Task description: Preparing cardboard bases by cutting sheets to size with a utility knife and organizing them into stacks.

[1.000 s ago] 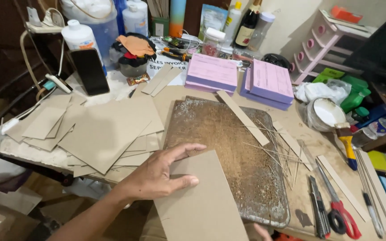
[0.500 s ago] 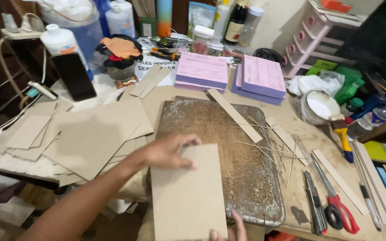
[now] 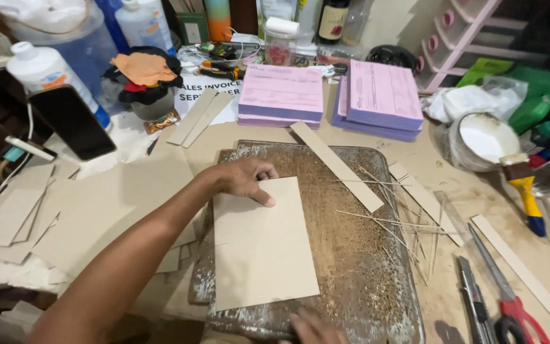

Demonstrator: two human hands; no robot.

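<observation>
I see even, soft indoor light with faint shadows; the right hand (image 3: 316, 328) blurs at the bottom edge (wide-angle bending shows at the corners).

- Left hand (image 3: 244, 180) pressing the top left corner of a cardboard sheet (image 3: 262, 245).
- Sheet lying on a worn metal tray (image 3: 351, 267).
- Right hand (image 3: 316, 328) just below the sheet's lower edge.
</observation>
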